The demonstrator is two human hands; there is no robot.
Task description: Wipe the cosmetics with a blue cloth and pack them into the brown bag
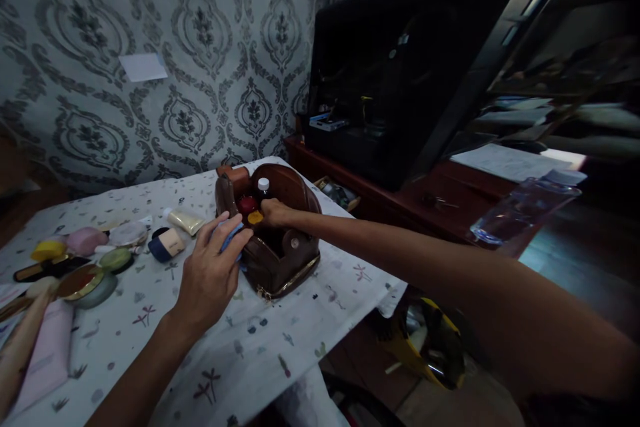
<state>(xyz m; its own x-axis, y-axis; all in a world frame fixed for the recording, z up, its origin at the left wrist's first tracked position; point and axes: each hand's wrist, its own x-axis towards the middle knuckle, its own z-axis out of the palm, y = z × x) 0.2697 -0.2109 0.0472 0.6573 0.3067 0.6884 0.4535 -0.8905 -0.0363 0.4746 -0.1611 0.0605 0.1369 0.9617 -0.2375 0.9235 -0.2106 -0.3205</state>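
A brown leather bag (pixel 295 260) stands unzipped on the table, its mouth wide. My left hand (pixel 213 273) is at the bag's left side, fingers bent over a small blue item (pixel 231 239) pressed against the leather; its kind is hard to make out. Inside the mouth, my right hand (pixel 275 212) reaches down with curled fingers; whatever they hold is hidden. Close to those fingers are a white-capped bottle (pixel 263 185), a round red item (pixel 247 205) and a small yellow item (pixel 255 217).
A cream tube (pixel 185 220), a navy-and-beige container (pixel 167 244), a glass jar (pixel 89 283) and a pink tube (pixel 47 353) lie leftward on the patterned tablecloth (pixel 260 360). At right, a clear bottle (pixel 525 207) lies beside a large black screen (pixel 390 80).
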